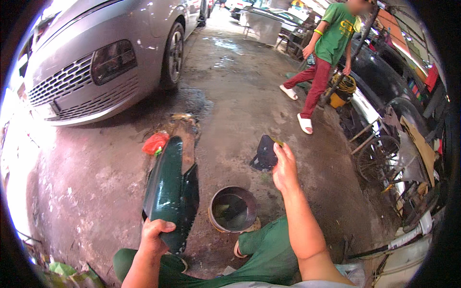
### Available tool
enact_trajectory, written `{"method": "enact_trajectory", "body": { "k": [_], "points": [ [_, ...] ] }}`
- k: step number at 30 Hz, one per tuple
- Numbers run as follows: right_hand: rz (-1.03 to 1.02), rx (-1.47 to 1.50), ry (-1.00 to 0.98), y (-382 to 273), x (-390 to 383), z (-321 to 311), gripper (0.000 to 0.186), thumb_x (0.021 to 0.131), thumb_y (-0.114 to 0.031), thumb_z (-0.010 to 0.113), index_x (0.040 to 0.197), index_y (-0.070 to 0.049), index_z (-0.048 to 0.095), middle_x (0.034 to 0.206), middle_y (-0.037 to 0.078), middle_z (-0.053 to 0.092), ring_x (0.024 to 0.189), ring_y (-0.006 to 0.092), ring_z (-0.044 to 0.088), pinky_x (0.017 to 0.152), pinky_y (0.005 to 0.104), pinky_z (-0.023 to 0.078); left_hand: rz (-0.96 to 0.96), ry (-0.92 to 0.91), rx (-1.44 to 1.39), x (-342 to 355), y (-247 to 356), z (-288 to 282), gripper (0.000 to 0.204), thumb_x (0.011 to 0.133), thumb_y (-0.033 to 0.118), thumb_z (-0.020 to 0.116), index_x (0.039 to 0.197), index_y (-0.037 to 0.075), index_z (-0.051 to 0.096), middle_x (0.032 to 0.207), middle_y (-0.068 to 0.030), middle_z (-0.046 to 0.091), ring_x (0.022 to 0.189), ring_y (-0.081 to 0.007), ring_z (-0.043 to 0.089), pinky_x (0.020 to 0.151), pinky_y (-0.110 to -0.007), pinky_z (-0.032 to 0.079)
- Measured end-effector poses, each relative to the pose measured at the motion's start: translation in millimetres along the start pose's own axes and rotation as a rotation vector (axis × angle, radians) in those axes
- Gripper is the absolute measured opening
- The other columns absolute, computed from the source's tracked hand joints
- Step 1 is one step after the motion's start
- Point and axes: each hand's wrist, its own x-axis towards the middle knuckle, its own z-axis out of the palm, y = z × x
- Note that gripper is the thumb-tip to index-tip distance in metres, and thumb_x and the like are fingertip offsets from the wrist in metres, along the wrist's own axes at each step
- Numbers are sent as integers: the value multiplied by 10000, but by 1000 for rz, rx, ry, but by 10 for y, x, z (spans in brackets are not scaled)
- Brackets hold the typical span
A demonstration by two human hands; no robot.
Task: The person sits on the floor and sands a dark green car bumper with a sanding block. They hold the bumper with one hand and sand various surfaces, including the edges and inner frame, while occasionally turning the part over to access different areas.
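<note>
My left hand (157, 235) grips the near end of a long, glossy dark green car body part (165, 187), thumb on top. The part slants away from me, its far end by a reddish-orange plastic bag (156, 143). Its right side has a darker, rough-edged strip. My right hand (285, 165) is held out ahead on the right, fingers pressed together on a thin black sheet (265, 151) that looks like sandpaper. A yellowish edge shows by the fingertips. Between my arms stands a round bucket (213, 222) with dark water and something pale in it.
A silver-grey car (110, 29) stands at the far left. On the right a person (331, 43) in a green shirt and white slides is mid-stride. Along the right side lie a wheel (379, 158), cardboard (418, 144) and scrap. A yellow bucket (340, 98) stands behind the person.
</note>
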Motion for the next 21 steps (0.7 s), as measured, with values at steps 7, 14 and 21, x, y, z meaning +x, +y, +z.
{"method": "enact_trajectory", "body": {
  "k": [7,14,21],
  "points": [
    [332,222,-42,-124,-76,80,376,861,-130,712,1198,-109,547,1051,44,649,923,190,661,767,390,551,20,7,14,-22,34,26,818,561,172,598,1323,-100,478,1189,-250,633,1010,-386,665,932,-422,538],
    [223,135,-42,-75,-15,91,415,822,-51,744,1174,-37,524,1047,67,636,955,183,660,845,353,564,86,34,-46,56,-41,-107,703,619,218,588,1238,-112,539,1107,-254,667,960,-366,670,880,-411,544],
    [117,-74,62,168,487,429,594,777,-30,795,1285,71,505,1090,152,676,955,215,673,852,355,555,166,-11,-154,203,113,-58,712,688,186,612,1295,-141,436,1243,-278,573,1128,-421,604,1068,-477,457]
  ]
}}
